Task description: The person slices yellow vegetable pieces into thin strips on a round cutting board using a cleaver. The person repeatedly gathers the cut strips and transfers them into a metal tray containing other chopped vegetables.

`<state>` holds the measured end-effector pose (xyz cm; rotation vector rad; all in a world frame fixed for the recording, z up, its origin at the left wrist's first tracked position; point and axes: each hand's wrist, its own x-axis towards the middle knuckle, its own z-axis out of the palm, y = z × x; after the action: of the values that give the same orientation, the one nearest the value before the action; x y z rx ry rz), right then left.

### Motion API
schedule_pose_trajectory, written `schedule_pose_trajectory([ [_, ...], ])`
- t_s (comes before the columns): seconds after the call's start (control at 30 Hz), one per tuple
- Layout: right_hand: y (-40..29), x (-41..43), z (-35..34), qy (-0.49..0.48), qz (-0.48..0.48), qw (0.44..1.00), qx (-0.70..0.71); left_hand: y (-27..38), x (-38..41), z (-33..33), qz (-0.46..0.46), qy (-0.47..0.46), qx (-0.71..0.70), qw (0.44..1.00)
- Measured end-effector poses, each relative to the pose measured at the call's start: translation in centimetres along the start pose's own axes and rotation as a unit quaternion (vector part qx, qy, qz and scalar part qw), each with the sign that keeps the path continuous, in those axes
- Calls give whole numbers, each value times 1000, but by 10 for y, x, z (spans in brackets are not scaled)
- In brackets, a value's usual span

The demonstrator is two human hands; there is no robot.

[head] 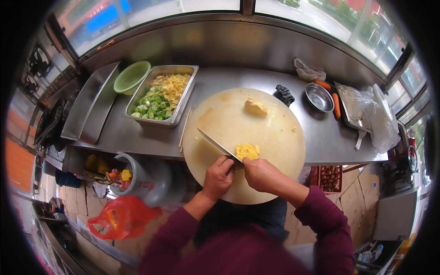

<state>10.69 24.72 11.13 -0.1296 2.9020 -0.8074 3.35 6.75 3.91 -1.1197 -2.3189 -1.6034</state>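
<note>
A round pale cutting board [220, 113] lies before me, overhanging the counter's front edge. My right hand [263, 175] grips a kitchen knife [217, 143] whose blade points up and to the left. At the near end of the blade, my left hand [217, 178] has its fingers bent against it; whether they pinch something is hidden. Thin yellow slices, apparently ginger [246, 151], sit in a small pile just beyond my right hand. Farther back on the board rests a chunk of peeled ginger [255, 107].
Left of the board stands a steel pan [175, 121] of chopped scallions and yellow bits, beside a green basin [132, 77]. Rightward are a dark crumpled cloth [284, 95], a metal bowl [319, 97], carrots [336, 106] and plastic bags [381, 120]. A gas cylinder [151, 182] stands below left.
</note>
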Motion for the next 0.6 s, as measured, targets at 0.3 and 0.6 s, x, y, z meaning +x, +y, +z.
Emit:
schedule_pose_trajectory([
  [0.3,-29,-50,-70,-93,61,994,-17,1,-6,1,-30,0,-27,999],
  [0.6,-1,3,-1,-18,18,1000,4,3,-1,-1,-18,1,-5,1000],
])
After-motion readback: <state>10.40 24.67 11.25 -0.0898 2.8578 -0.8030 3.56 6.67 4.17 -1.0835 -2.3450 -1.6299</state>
